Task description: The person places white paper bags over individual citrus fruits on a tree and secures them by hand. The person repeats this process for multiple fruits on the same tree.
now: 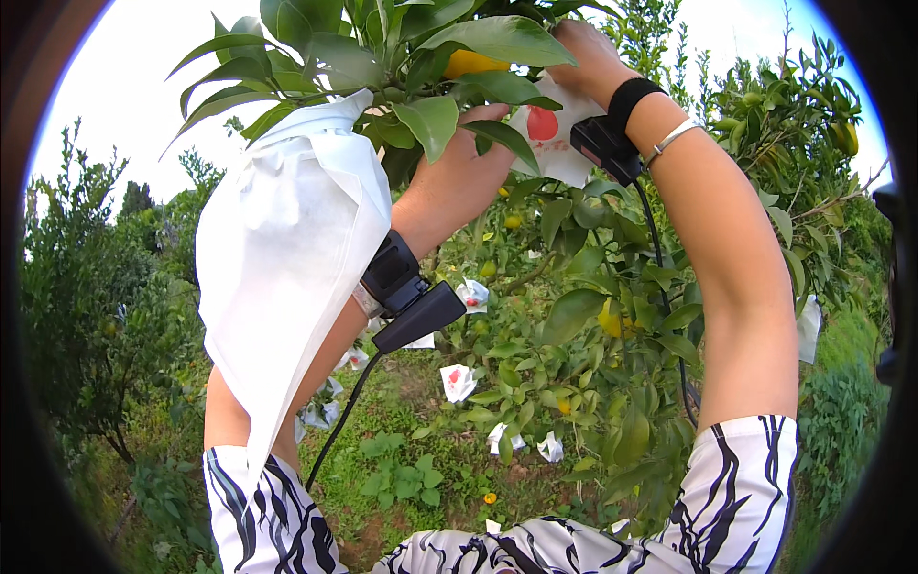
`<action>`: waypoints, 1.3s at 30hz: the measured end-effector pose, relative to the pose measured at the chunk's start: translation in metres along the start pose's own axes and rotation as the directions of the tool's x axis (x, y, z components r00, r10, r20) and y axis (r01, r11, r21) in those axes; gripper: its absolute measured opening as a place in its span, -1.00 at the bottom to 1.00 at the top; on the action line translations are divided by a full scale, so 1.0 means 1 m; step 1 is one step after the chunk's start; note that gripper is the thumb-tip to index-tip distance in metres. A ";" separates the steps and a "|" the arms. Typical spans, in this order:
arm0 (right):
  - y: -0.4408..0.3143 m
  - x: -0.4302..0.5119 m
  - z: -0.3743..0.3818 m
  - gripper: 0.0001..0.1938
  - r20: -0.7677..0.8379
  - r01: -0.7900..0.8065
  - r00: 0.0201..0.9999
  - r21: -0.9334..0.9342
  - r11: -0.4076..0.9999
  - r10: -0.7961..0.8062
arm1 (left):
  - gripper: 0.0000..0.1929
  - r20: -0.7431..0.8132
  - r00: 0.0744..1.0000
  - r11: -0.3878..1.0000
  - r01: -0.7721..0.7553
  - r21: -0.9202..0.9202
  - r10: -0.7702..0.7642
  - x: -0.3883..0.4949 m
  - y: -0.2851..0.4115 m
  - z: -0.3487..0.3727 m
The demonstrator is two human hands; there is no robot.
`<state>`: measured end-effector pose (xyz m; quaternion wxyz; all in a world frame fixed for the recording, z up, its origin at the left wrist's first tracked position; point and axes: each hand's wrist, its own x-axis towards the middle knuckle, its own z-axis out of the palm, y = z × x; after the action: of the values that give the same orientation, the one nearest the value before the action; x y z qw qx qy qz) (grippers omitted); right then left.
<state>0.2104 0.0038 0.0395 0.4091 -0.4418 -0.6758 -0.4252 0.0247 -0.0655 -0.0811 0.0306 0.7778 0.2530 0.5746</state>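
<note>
Among the citrus leaves at the top, my left hand (459,172) reaches up with its thumb beside a white fruit bag (574,161) bearing a red print. My right hand (592,61) is bent over the upper part of that bag, at its right side. Leaves cover the fingertips of both hands, so their grip cannot be made out. A yellow citrus fruit (473,64) shows between the leaves, above my left hand. In front of my left forearm hangs a larger white bag (287,215), gathered at its top by the branch and tapering to a point below.
Lower branches (574,359) carry yellow fruit and several small white bags, one of them a red-printed bag (457,382). Black devices with cables are strapped at my left wrist (412,301) and right wrist (608,147). Weeds (401,473) cover the ground; more trees stand both sides.
</note>
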 end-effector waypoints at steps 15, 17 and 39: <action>-0.114 -0.205 -0.125 -0.82 0.275 0.259 0.789 0.661 0.704 -0.549 | -0.70 0.044 0.986 0.975 -0.169 0.143 0.164 -0.159 -0.037 -0.037; -0.129 -0.250 -0.128 -0.78 0.325 0.348 0.710 0.609 0.712 -0.625 | -0.75 0.232 0.973 0.993 -0.040 0.109 0.014 -0.222 -0.053 -0.031; -0.266 -0.581 -0.016 -0.72 0.931 -0.828 0.020 0.220 0.516 -0.364 | -0.72 0.915 0.130 0.496 0.864 0.085 -0.382 -0.544 -0.088 0.038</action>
<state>0.1219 -0.2217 -0.5521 0.0618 -0.4888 -0.7482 0.4443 -0.0871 -0.2124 -0.6016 0.5882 0.7177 0.3653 0.0736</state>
